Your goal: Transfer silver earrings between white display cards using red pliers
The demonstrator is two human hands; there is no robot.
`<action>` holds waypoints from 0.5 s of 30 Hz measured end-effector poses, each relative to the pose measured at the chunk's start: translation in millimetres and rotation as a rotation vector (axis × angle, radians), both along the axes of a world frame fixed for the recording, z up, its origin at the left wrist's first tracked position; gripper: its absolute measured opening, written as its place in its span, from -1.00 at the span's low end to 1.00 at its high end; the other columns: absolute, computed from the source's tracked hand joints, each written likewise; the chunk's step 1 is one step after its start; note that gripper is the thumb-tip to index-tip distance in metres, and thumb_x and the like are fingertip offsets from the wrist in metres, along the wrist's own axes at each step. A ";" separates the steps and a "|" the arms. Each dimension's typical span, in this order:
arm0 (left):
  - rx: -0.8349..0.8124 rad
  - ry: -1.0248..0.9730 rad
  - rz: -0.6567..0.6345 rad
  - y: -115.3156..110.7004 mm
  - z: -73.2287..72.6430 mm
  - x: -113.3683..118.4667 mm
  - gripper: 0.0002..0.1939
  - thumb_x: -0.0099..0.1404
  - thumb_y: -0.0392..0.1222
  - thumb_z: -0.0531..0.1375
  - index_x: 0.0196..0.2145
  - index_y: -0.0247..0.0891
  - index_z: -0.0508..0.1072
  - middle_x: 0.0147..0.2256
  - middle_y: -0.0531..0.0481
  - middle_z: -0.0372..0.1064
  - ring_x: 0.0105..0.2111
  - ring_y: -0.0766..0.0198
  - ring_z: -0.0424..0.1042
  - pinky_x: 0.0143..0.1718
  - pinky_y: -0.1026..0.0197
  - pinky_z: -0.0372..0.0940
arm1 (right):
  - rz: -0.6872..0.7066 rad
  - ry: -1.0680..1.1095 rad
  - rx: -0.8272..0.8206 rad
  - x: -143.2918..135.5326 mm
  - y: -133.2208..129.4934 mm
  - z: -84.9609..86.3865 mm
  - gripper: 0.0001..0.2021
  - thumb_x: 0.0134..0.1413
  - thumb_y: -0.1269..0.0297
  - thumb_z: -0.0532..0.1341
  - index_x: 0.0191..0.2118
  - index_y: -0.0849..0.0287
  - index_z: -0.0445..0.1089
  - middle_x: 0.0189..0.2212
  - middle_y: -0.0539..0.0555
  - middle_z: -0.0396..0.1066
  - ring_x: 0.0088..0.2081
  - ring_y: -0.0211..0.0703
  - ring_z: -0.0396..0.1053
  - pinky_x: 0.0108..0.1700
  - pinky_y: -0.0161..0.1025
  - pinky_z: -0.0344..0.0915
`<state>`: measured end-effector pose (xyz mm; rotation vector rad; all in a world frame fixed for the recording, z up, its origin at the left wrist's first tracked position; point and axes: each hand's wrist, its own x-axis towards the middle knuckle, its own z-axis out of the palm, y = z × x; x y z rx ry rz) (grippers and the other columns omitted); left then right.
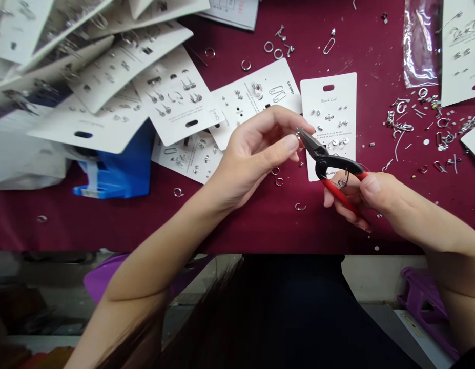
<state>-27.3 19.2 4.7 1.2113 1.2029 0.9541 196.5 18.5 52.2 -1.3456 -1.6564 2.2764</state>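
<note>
My left hand point(256, 156), fingertips nearly together, pinches a tiny metal piece point(298, 136), ten o'clock from my right hand point(379, 192), curled round pliers point(317, 151). I judge it light, slippery; pinch its edges.

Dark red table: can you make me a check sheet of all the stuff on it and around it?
Surface: dark red table, scraps scattered.
Job's things: red-handled pliers, tips at a small silver piece; Stack Lab card lies behind.
Clutter: loose metal bits at right; overlapping cards at left.
Hands: left hand pinches the silver piece; right hand grips the pliers.
Cables: nothing seen.
Surroundings: blue object at left; purple crate below right.
</note>
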 end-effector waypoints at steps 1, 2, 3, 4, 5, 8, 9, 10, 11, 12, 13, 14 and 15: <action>0.002 -0.043 -0.006 -0.2 0.1 0.0 -0.75 0.32 0.04 0.23 -0.29 -0.20 0.45 -0.33 0.00 0.53 -0.34 0.28 0.52 -0.35 0.30 0.46 | 0.000 -0.003 -0.003 0.0 -0.2 0.0 -0.32 0.27 -0.35 -0.10 -0.22 0.22 0.40 -0.55 -0.04 0.21 -0.53 -0.34 0.18 -0.52 -0.37 0.17; 0.005 -0.104 -0.008 -0.6 0.4 -0.1 -0.78 0.29 0.02 0.26 -0.29 -0.19 0.46 -0.31 0.01 0.53 -0.33 0.30 0.52 -0.34 0.31 0.46 | -0.002 -0.002 -0.005 0.2 -0.6 -0.3 -0.33 0.27 -0.35 -0.10 -0.23 0.22 0.39 -0.56 -0.05 0.20 -0.53 -0.34 0.18 -0.52 -0.37 0.16; -0.001 -0.168 -0.011 -1.1 0.8 -0.3 -0.81 0.27 -0.03 0.28 -0.29 -0.18 0.47 -0.30 0.03 0.53 -0.32 0.33 0.52 -0.32 0.33 0.46 | -0.001 -0.002 -0.008 0.7 -1.2 -0.8 -0.34 0.27 -0.34 -0.10 -0.24 0.21 0.39 -0.56 -0.05 0.20 -0.53 -0.35 0.17 -0.52 -0.38 0.17; -0.011 -0.226 -0.014 -1.5 1.2 -0.5 -0.86 0.25 -0.08 0.30 -0.29 -0.17 0.48 -0.29 0.06 0.53 -0.32 0.36 0.52 -0.30 0.35 0.46 | -0.003 0.006 -0.003 1.4 -1.9 -1.7 -0.35 0.29 -0.32 -0.11 -0.24 0.21 0.38 -0.56 -0.06 0.19 -0.53 -0.35 0.17 -0.52 -0.38 0.16; -0.022 -0.270 -0.013 -2.0 1.5 -0.8 -0.89 0.23 -0.13 0.31 -0.29 -0.16 0.49 -0.29 0.08 0.52 -0.31 0.38 0.51 -0.28 0.36 0.46 | -0.003 0.020 0.011 2.3 -2.7 -2.7 -0.37 0.31 -0.30 -0.12 -0.25 0.20 0.37 -0.56 -0.06 0.18 -0.53 -0.36 0.16 -0.51 -0.39 0.16; -0.014 -0.274 -0.025 -3.1 0.5 -1.5 -0.87 0.23 -0.12 0.33 -0.26 -0.14 0.50 -0.26 0.07 0.51 -0.29 0.38 0.51 -0.25 0.35 0.45 | 0.005 0.065 0.053 4.7 -4.8 -5.0 -0.42 0.38 -0.20 -0.16 -0.23 0.19 0.35 -0.53 -0.05 0.18 -0.51 -0.35 0.14 -0.49 -0.38 0.16; 0.013 -0.229 -0.036 -3.5 -0.6 -1.5 -0.83 0.26 -0.05 0.31 -0.24 -0.14 0.49 -0.24 0.05 0.51 -0.28 0.35 0.51 -0.26 0.32 0.45 | 0.006 0.073 0.051 5.1 -5.0 -5.0 -0.42 0.39 -0.19 -0.17 -0.23 0.19 0.35 -0.52 -0.05 0.18 -0.51 -0.35 0.13 -0.49 -0.38 0.16; 0.056 -0.173 -0.038 -3.9 -2.2 -1.3 -0.78 0.29 0.02 0.28 -0.21 -0.14 0.48 -0.23 0.03 0.51 -0.27 0.32 0.52 -0.27 0.29 0.45 | 0.005 0.070 0.033 5.2 -4.8 -4.4 -0.42 0.39 -0.20 -0.18 -0.24 0.19 0.34 -0.52 -0.05 0.18 -0.51 -0.35 0.13 -0.50 -0.38 0.15; 0.121 -0.106 -0.035 -4.4 -4.0 -0.9 -0.74 0.33 0.08 0.24 -0.18 -0.14 0.47 -0.22 0.01 0.51 -0.27 0.31 0.51 -0.28 0.27 0.44 | 0.001 0.059 0.000 5.0 -4.3 -3.4 -0.41 0.37 -0.22 -0.18 -0.25 0.19 0.33 -0.53 -0.05 0.17 -0.52 -0.35 0.13 -0.51 -0.38 0.15; 0.203 -0.030 -0.016 -5.0 -6.0 -0.4 -0.72 0.37 0.11 0.19 -0.16 -0.14 0.46 -0.22 0.00 0.50 -0.27 0.31 0.51 -0.28 0.26 0.43 | -0.007 0.051 -0.040 4.5 -3.6 -2.1 -0.41 0.36 -0.24 -0.17 -0.26 0.18 0.32 -0.53 -0.06 0.16 -0.53 -0.36 0.12 -0.52 -0.39 0.14; 0.318 0.044 0.025 -5.7 -8.0 0.4 -0.72 0.41 0.10 0.14 -0.16 -0.14 0.44 -0.24 0.01 0.49 -0.29 0.33 0.50 -0.29 0.26 0.41 | -0.016 0.049 -0.078 3.8 -2.7 -0.7 -0.40 0.34 -0.26 -0.16 -0.27 0.18 0.31 -0.54 -0.07 0.15 -0.54 -0.36 0.11 -0.53 -0.39 0.14; 0.444 0.128 0.075 -6.4 -9.9 1.1 -0.73 0.45 0.08 0.10 -0.17 -0.15 0.43 -0.27 0.02 0.47 -0.33 0.35 0.48 -0.30 0.26 0.39 | -0.027 0.052 -0.111 3.1 -1.9 0.4 -0.40 0.33 -0.28 -0.15 -0.28 0.18 0.31 -0.54 -0.07 0.14 -0.55 -0.37 0.11 -0.53 -0.40 0.14; 0.568 0.222 0.124 -7.2 -11.6 1.8 -0.73 0.47 0.05 0.06 -0.20 -0.16 0.41 -0.31 0.03 0.45 -0.37 0.37 0.45 -0.31 0.25 0.36 | -0.037 0.060 -0.137 2.4 -1.3 1.1 -0.40 0.32 -0.28 -0.14 -0.28 0.17 0.31 -0.55 -0.07 0.14 -0.56 -0.38 0.10 -0.54 -0.41 0.14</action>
